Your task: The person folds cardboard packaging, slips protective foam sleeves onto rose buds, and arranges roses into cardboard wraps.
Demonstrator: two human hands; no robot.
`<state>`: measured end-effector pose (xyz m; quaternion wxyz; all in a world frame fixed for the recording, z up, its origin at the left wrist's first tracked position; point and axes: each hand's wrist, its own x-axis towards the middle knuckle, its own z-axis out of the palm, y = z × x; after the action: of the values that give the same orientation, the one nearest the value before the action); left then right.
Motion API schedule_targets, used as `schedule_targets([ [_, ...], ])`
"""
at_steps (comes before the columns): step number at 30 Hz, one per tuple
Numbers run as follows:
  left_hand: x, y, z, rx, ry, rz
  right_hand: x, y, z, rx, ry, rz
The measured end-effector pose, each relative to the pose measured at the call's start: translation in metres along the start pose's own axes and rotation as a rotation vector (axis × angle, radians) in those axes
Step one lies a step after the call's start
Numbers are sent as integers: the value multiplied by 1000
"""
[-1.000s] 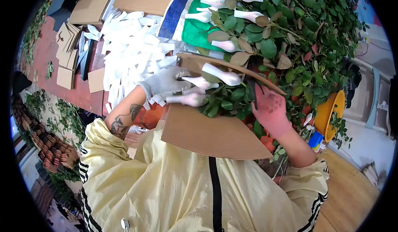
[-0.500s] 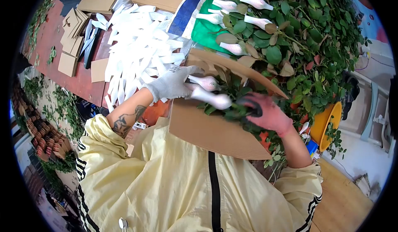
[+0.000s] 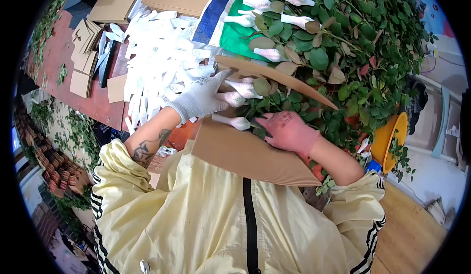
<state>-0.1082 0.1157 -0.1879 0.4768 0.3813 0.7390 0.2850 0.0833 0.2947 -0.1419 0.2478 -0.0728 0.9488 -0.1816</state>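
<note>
My left hand (image 3: 203, 96), in a pale grey glove, is closed around a rose bud in a white mesh sleeve (image 3: 231, 98). Another sleeved bud (image 3: 247, 88) lies just above its fingers. My right hand (image 3: 288, 131), in a pink glove with dark finger pads, curls round the leafy stem of a sleeved rose (image 3: 236, 122). That bud points left, over a sheet of brown cardboard (image 3: 245, 151) in front of me. A second cardboard flap (image 3: 279, 80) stands up behind the roses, with leaves between the two. My right fingertips are partly hidden among leaves.
White mesh sleeves (image 3: 154, 58) lie heaped on the red table (image 3: 54, 53). Leafy roses (image 3: 338, 43), several with sleeved buds, pile up at the back right. Cardboard pieces (image 3: 83, 58) and a black-handled tool (image 3: 105, 63) lie left. A yellow bucket (image 3: 392, 141) stands at right.
My right hand has moved left and slightly down with its sleeved rose, bringing the bud beside my left hand. My left hand stays near the other sleeved buds. The whole view has shifted slightly.
</note>
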Motion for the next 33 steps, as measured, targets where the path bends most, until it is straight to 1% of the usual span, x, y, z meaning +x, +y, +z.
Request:
schedule_targets([
  [1,-2,1,-1,-4,6,-3,-2,-4,-15,26,53,-6],
  [2,-6,3,-4,-74,7,72,3,-10,-34,166,61,88],
  [3,-9,5,-6,-142,2,148,5,-12,-31,169,60,87],
  [5,-11,2,-9,-195,-9,146,9,-7,-14,-173,424,337],
  [6,-12,0,-10,-250,-20,145,12,7,3,-127,413,261],
  [7,-12,-1,-10,-249,-20,146,13,12,10,-128,415,262],
  [9,-15,-5,-8,41,-58,104,14,16,15,-11,442,179],
  [10,-21,4,-14,-4,-147,62,15,12,-4,186,281,206],
  [11,-25,13,-22,-7,-142,57,14,8,-9,185,278,199],
  [13,-31,25,-35,84,-309,-149,9,-1,-10,145,84,184],
  [14,-27,10,-29,50,-278,-138,11,-7,-7,93,50,258],
  [15,-27,14,-28,50,-279,-137,12,-8,-4,93,50,260],
  [17,-24,28,-27,59,-265,-169,14,-5,-1,-39,-31,94],
  [18,-22,26,-23,126,-271,-192,13,-5,0,76,215,72],
  [19,-20,15,-16,121,-267,-193,13,-6,-3,72,211,68],
  [20,-16,-2,-9,193,-209,2,13,-7,-7,-29,292,147],
  [21,-15,-4,-8,267,-151,198,13,-7,-9,-129,376,229],
  [22,-15,-3,-8,269,-154,201,14,-3,-6,-46,340,208],
  [23,-15,1,-9,243,-191,116,16,1,2,-47,342,214],
  [24,-13,6,-10,215,-224,32,19,5,8,89,292,158],
  [25,-11,8,-9,213,-218,34,21,8,11,223,236,99],
  [26,-10,9,-7,278,-197,28,19,10,10,218,232,94],
  [27,-10,8,-6,343,-178,20,18,7,2,260,177,90],
  [28,-8,2,-4,342,-174,18,17,3,-6,302,125,86],
  [29,-2,-9,-1,362,-64,152,18,2,-11,344,76,83],
  [30,0,-13,0,379,42,288,19,1,-12,344,76,83],
  [31,2,-14,-1,380,41,289,20,2,-13,353,59,89],
  [33,7,-12,-2,484,159,343,22,3,-7,357,46,98],
])
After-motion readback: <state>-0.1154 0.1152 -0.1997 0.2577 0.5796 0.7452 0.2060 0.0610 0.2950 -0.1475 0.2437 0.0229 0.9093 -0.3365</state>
